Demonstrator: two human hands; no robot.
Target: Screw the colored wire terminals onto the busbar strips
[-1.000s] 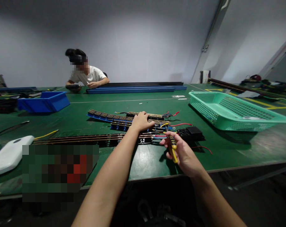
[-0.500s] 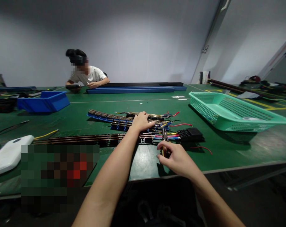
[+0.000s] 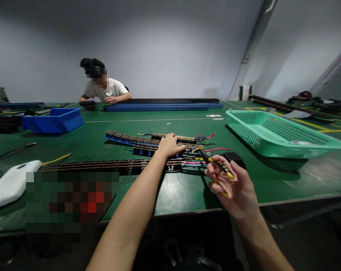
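My left hand (image 3: 169, 145) lies across several narrow strips with brass-coloured rails (image 3: 142, 142), fingers bent over the far side and thumb stretched to the right. My fingertips are partly hidden. Pliers (image 3: 221, 168) with yellow and black handles are in my right hand (image 3: 238, 188), its palm turned up. Their jaws point away to the left, close to a short yellow wire (image 3: 196, 149) at the strip ends. From those ends also run red wires (image 3: 221, 149). Below lies a long dark railed strip (image 3: 97, 166), with pink and blue wires leading to a black block (image 3: 234, 160).
A green perforated basket (image 3: 274, 150) stands at the right. At the left are a blue bin (image 3: 53, 122) and a white device (image 3: 14, 182). Blue and black bars (image 3: 161, 107) lie at the back, beside a seated person (image 3: 109, 88). The table's front edge is near me.
My right hand has turned palm up and shifted right and upward with the pliers, whose handles now tilt to the lower right. My left hand stays in place.
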